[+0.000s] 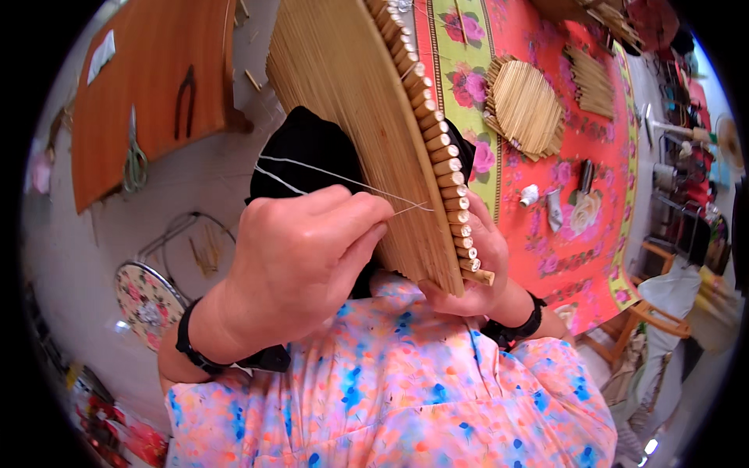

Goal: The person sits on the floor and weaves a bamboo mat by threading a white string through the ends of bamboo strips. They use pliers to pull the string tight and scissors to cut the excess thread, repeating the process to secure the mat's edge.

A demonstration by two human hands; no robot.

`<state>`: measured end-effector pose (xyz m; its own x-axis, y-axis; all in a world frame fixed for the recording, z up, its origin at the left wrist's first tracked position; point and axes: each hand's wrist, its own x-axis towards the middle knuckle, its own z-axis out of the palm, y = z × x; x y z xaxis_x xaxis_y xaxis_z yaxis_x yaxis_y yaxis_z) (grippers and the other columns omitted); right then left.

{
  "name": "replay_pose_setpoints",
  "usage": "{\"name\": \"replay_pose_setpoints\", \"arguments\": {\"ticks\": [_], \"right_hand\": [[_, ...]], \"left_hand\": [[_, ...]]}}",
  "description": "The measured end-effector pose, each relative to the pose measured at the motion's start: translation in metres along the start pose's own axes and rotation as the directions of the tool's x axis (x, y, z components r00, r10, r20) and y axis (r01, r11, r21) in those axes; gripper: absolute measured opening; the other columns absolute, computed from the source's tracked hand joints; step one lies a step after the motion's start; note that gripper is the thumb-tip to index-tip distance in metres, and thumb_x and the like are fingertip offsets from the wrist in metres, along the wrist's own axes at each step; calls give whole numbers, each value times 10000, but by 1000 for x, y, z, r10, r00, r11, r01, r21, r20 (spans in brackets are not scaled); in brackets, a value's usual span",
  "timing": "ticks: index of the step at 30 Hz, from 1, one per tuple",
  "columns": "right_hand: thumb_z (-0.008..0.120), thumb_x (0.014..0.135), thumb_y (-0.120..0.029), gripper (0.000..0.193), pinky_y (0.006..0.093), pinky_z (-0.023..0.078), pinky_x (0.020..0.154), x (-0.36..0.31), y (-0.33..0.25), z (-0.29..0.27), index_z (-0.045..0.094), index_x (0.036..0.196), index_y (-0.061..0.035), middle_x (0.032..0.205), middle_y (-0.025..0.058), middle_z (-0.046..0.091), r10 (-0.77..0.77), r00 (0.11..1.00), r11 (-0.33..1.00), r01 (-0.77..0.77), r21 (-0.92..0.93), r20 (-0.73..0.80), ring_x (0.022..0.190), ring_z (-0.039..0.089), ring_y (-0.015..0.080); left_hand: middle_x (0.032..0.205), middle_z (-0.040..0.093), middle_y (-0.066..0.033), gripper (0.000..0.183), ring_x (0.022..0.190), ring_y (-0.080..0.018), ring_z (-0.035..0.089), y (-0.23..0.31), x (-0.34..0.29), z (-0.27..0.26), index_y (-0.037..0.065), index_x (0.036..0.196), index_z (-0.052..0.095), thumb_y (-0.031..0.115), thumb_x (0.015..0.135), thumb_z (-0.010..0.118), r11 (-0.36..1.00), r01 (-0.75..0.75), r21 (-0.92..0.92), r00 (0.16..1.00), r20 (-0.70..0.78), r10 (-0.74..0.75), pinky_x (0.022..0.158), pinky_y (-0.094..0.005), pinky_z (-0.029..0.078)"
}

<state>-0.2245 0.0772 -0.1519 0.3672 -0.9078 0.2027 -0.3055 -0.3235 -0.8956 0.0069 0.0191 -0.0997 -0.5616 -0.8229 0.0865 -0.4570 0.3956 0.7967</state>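
Observation:
A stiff tan panel of narrow stalks [351,93] stands tilted before me. A row of short round stalks with pale cut ends [446,167] lines its right side. My left hand [300,261] is closed, thumb and forefinger pinching what looks like a thin needle [407,209] at the panel's face. White thread [335,173] loops from that spot out to the left and back toward the hand. My right hand [485,249] grips the panel's lower right edge, its fingers partly hidden behind the stalks. Black cloth [308,152] lies beneath the panel.
On the left, a brown wooden table [148,62] bears green-handled scissors [135,165] and dark pliers [185,101]. A floral stool [148,300] stands below. To the right, a red flowered tablecloth [538,234] carries a round stalk piece [524,105], a stalk bundle [591,80] and a white spool [529,195].

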Motion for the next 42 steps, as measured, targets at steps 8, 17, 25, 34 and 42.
{"name": "replay_pose_setpoints", "arguments": {"ticks": [8,17,25,34,42], "right_hand": [[742,635,-137,849,367,455,952,-2,10,15,408,1387,70,1330,240,420,-79,984,971,113,212,-161,1157,521,309],[712,591,-97,847,372,431,982,-5,15,32,430,1381,19,1306,219,419,-20,965,902,130,412,-262,1158,498,352],[739,649,-153,786,351,478,875,-3,20,26,456,1357,40,1293,206,442,-66,954,933,163,321,-292,1067,536,302],[766,596,-151,808,410,473,910,-1,18,24,467,1323,32,1279,223,455,-61,957,932,156,326,-284,1064,526,380],[750,588,-134,790,412,477,904,0,18,24,475,1309,37,1277,221,461,-60,954,930,160,331,-293,1046,531,381]], "left_hand": [[700,617,-106,98,573,-244,608,18,7,-10,18,904,651,-15,812,647,989,138,54,982,125,-144,504,-301,457],[680,608,-67,111,545,-112,526,24,-7,6,-13,926,690,-46,831,645,955,291,61,957,-24,-290,492,-234,376],[663,574,-51,143,548,-98,485,23,-5,14,-22,951,686,-79,826,648,964,250,86,967,-75,-244,488,-227,350],[663,576,-55,136,553,-105,496,27,1,17,-26,947,679,-78,824,654,967,221,130,974,-83,-211,492,-230,360],[671,580,-65,132,554,-112,502,28,3,19,-23,926,669,-91,813,654,966,233,109,970,-100,-223,496,-232,371]]}}
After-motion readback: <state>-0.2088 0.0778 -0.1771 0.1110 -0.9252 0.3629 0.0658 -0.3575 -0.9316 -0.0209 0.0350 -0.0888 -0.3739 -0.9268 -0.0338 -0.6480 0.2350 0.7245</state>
